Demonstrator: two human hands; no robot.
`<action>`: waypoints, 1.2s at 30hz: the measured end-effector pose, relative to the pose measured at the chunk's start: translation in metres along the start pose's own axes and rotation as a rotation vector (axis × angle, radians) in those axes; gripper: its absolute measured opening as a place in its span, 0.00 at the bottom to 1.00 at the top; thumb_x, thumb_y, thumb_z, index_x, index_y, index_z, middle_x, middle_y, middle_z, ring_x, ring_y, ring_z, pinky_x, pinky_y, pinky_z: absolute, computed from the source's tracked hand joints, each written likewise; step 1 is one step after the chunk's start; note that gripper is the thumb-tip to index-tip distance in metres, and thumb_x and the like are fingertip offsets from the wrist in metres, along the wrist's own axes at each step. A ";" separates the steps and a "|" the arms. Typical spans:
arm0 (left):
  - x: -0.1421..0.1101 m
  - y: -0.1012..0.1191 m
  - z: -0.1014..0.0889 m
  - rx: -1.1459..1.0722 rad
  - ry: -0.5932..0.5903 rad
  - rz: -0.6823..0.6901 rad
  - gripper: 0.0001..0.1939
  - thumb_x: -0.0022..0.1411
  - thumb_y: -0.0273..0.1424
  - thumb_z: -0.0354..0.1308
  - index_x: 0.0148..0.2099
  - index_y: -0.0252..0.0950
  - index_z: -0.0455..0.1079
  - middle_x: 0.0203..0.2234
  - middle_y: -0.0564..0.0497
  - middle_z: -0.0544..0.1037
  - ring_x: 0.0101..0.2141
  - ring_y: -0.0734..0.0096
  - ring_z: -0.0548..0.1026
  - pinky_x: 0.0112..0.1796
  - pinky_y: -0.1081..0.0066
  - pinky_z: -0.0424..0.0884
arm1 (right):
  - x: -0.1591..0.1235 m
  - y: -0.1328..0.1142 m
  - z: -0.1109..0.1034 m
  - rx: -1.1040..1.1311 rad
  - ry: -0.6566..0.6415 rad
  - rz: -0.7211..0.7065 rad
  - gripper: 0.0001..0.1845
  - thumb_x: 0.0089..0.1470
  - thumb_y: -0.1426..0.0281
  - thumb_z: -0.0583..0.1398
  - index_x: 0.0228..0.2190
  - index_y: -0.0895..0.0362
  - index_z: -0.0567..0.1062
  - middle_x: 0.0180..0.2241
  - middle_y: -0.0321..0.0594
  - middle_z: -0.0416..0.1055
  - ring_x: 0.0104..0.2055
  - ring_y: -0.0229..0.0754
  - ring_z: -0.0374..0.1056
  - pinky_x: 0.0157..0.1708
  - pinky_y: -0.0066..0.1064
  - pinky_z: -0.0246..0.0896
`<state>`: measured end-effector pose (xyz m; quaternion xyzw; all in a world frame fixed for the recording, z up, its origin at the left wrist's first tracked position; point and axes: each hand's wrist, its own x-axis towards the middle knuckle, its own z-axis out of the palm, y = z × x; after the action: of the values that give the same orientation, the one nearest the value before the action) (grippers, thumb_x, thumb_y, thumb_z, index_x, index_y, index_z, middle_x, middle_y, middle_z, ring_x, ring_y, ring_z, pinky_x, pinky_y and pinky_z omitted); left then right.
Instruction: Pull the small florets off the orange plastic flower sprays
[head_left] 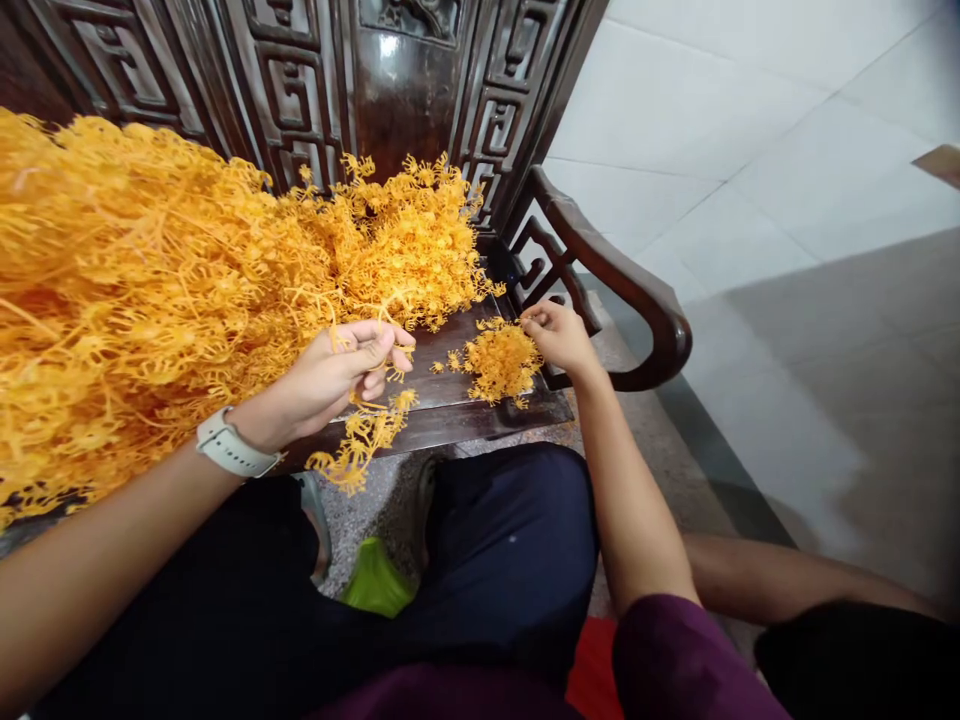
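Observation:
My left hand [364, 362], with a pale watch strap [234, 445] on the wrist, pinches a yellow-orange artificial flower sprig [364, 440]. Thin stems stick out above its fingers, and a cluster of small blossoms dangles below the hand over the front edge of the bench. At the right end of the seat, my right hand [556, 335] has its fingertips pressed together beside a small pile of loose yellow-orange plastic blossoms [502, 362]. What sits between those fingertips, if anything, is too small to tell.
A large heap of yellow-orange plastic flowers [172, 290] covers the left of the dark wooden bench [442, 405]. Its curved armrest [637, 290] stands right of my right hand. A lime-green object [380, 578] lies on the floor. Another person's limb [795, 580] is at lower right.

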<state>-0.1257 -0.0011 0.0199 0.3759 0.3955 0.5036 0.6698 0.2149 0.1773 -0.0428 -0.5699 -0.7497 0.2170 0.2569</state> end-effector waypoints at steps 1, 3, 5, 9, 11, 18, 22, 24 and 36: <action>0.001 0.000 0.000 -0.002 -0.003 0.000 0.11 0.67 0.36 0.70 0.44 0.32 0.81 0.32 0.47 0.81 0.19 0.84 0.65 0.20 0.79 0.62 | 0.000 0.002 0.000 -0.022 0.003 0.015 0.10 0.56 0.69 0.62 0.37 0.61 0.81 0.25 0.36 0.69 0.28 0.39 0.59 0.33 0.35 0.53; 0.001 0.000 0.000 -0.015 -0.010 0.001 0.11 0.67 0.36 0.70 0.43 0.32 0.81 0.32 0.46 0.82 0.19 0.84 0.65 0.20 0.79 0.62 | -0.001 0.004 -0.001 -0.060 0.003 0.040 0.12 0.56 0.70 0.62 0.40 0.62 0.81 0.27 0.38 0.72 0.28 0.39 0.61 0.33 0.35 0.55; 0.001 0.000 0.001 -0.039 -0.015 -0.002 0.11 0.66 0.35 0.71 0.43 0.31 0.80 0.31 0.47 0.81 0.19 0.84 0.64 0.19 0.80 0.62 | 0.000 0.006 -0.002 -0.087 -0.007 0.049 0.15 0.56 0.71 0.61 0.43 0.62 0.82 0.29 0.40 0.74 0.29 0.40 0.63 0.34 0.35 0.56; -0.001 0.002 0.002 -0.129 -0.011 0.002 0.08 0.66 0.32 0.70 0.43 0.31 0.79 0.30 0.49 0.80 0.19 0.85 0.64 0.20 0.81 0.63 | 0.000 0.000 -0.005 -0.126 -0.018 0.025 0.14 0.58 0.74 0.58 0.40 0.62 0.83 0.33 0.45 0.78 0.32 0.42 0.65 0.39 0.36 0.58; -0.002 0.004 0.002 -0.188 -0.011 0.003 0.07 0.67 0.30 0.70 0.43 0.32 0.78 0.29 0.50 0.78 0.19 0.84 0.65 0.21 0.81 0.64 | -0.004 -0.016 -0.005 -0.096 0.000 -0.021 0.13 0.61 0.71 0.58 0.39 0.62 0.83 0.34 0.46 0.78 0.34 0.43 0.66 0.40 0.36 0.59; -0.007 0.012 0.014 -0.266 -0.064 0.009 0.08 0.67 0.32 0.70 0.41 0.34 0.76 0.22 0.56 0.70 0.18 0.82 0.64 0.22 0.80 0.65 | -0.069 -0.142 0.018 0.639 -0.453 -0.285 0.20 0.69 0.52 0.60 0.40 0.56 0.79 0.35 0.38 0.76 0.32 0.36 0.66 0.34 0.30 0.63; -0.012 0.013 0.015 -0.191 -0.125 0.004 0.10 0.67 0.37 0.70 0.42 0.35 0.76 0.20 0.57 0.69 0.19 0.80 0.65 0.24 0.77 0.69 | -0.093 -0.183 0.037 0.964 -0.566 -0.240 0.20 0.64 0.52 0.66 0.38 0.56 0.75 0.32 0.35 0.74 0.30 0.34 0.66 0.29 0.28 0.63; -0.013 0.012 0.013 -0.157 -0.143 0.003 0.12 0.67 0.38 0.71 0.42 0.36 0.76 0.21 0.56 0.71 0.19 0.80 0.65 0.25 0.76 0.70 | -0.095 -0.186 0.042 1.019 -0.540 -0.195 0.20 0.61 0.53 0.70 0.36 0.56 0.74 0.28 0.33 0.72 0.28 0.33 0.64 0.27 0.28 0.60; -0.005 0.005 0.013 -0.027 0.050 0.063 0.14 0.64 0.39 0.73 0.39 0.35 0.76 0.21 0.60 0.62 0.17 0.87 0.53 0.18 0.80 0.52 | -0.087 -0.176 0.040 1.163 -0.358 -0.064 0.20 0.56 0.56 0.74 0.33 0.53 0.71 0.29 0.33 0.71 0.30 0.36 0.67 0.31 0.30 0.65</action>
<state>-0.1164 -0.0062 0.0309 0.3664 0.3933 0.5391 0.6484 0.0778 0.0466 0.0229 -0.2680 -0.5564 0.6756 0.4027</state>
